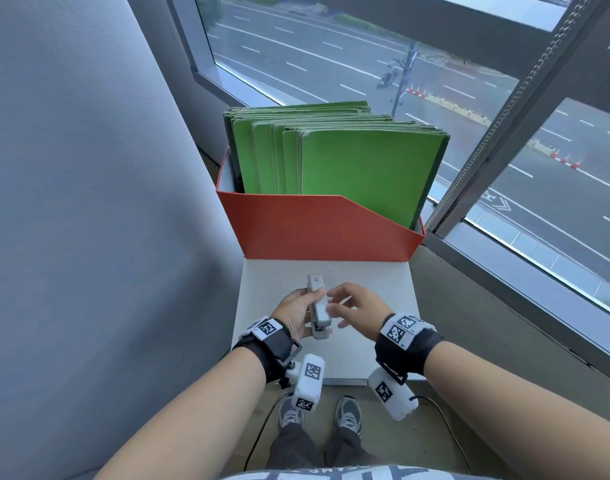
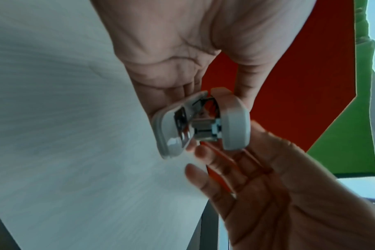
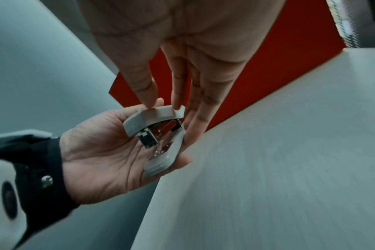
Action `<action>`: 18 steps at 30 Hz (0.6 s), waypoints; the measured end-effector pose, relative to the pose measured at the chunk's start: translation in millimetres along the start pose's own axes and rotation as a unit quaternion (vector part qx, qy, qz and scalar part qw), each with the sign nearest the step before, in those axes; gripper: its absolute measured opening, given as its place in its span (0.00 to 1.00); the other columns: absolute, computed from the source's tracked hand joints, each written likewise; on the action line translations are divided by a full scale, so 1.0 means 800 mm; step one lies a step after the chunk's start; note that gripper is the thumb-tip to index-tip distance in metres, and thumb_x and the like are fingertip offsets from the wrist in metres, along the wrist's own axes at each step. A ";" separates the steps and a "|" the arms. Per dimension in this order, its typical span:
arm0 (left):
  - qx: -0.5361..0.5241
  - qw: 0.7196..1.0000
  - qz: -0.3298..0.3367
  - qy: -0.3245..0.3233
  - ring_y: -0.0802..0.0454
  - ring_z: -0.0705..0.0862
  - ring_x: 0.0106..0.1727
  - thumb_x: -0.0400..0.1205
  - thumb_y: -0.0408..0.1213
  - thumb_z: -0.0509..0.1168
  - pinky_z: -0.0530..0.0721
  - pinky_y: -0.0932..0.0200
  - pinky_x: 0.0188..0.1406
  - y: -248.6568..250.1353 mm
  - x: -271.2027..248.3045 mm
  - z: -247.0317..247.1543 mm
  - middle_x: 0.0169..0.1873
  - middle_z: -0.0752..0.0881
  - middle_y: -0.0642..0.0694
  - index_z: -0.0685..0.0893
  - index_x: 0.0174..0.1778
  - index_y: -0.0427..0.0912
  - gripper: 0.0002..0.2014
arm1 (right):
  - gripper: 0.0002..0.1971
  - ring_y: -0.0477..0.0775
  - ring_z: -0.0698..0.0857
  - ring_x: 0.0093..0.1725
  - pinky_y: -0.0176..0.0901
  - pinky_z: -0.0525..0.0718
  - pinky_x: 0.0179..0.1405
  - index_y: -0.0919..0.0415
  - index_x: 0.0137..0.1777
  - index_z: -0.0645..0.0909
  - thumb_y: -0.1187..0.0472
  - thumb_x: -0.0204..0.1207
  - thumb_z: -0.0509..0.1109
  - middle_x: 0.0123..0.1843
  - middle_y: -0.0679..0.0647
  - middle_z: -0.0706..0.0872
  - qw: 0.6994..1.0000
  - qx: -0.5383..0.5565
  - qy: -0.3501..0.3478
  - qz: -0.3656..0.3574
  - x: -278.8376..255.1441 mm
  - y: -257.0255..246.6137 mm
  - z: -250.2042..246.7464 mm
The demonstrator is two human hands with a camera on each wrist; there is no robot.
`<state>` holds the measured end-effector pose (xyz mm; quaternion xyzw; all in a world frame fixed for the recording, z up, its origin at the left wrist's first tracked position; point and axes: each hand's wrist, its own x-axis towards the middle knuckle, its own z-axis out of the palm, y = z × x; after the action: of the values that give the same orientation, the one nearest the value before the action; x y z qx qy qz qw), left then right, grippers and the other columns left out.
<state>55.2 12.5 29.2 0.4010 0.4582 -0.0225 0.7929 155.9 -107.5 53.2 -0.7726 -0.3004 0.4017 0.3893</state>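
A small grey-white stapler (image 1: 319,306) is held above the white table (image 1: 372,285), its mouth end toward me. My left hand (image 1: 301,308) grips it, thumb on the top arm and fingers under the base. In the left wrist view the stapler (image 2: 235,128) shows its metal magazine, with the jaws slightly apart. My right hand (image 1: 345,306) is right beside it with straight fingers. In the right wrist view the thumb and a fingertip (image 3: 179,105) touch the stapler's top arm (image 3: 154,115). The right hand looks blurred.
An orange file box (image 1: 314,230) packed with green folders (image 1: 359,168) stands at the table's far edge. A grey partition (image 1: 71,202) rises at the left. A large window (image 1: 539,168) runs along the right. My shoes (image 1: 348,414) and cables are below the table's near edge.
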 end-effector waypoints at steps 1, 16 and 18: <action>0.011 1.000 0.003 0.007 0.41 0.87 0.38 0.75 0.41 0.71 0.89 0.40 0.41 0.001 -0.001 0.001 0.42 0.87 0.38 0.80 0.62 0.38 0.21 | 0.15 0.60 0.89 0.48 0.54 0.92 0.44 0.63 0.59 0.80 0.58 0.75 0.71 0.50 0.57 0.86 0.999 0.029 -0.022 0.027 0.001 0.002 0.003; 0.068 0.997 0.032 0.035 0.38 0.87 0.44 0.75 0.39 0.70 0.87 0.36 0.50 -0.007 0.002 0.002 0.52 0.88 0.36 0.78 0.62 0.43 0.19 | 0.21 0.58 0.87 0.42 0.53 0.91 0.50 0.65 0.64 0.80 0.68 0.70 0.76 0.45 0.55 0.84 0.981 0.161 -0.052 0.096 0.010 0.011 0.014; 0.070 0.996 0.044 0.036 0.39 0.88 0.43 0.74 0.43 0.71 0.88 0.39 0.48 -0.006 0.000 0.000 0.51 0.89 0.36 0.80 0.60 0.44 0.19 | 0.25 0.56 0.87 0.40 0.48 0.91 0.44 0.66 0.68 0.77 0.68 0.71 0.76 0.45 0.57 0.84 0.973 0.193 -0.055 0.110 0.013 0.008 0.013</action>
<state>53.5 9.2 26.2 0.4758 0.4654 -0.0058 0.7463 152.9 -98.7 39.7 -0.6876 -0.1519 0.5345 0.4674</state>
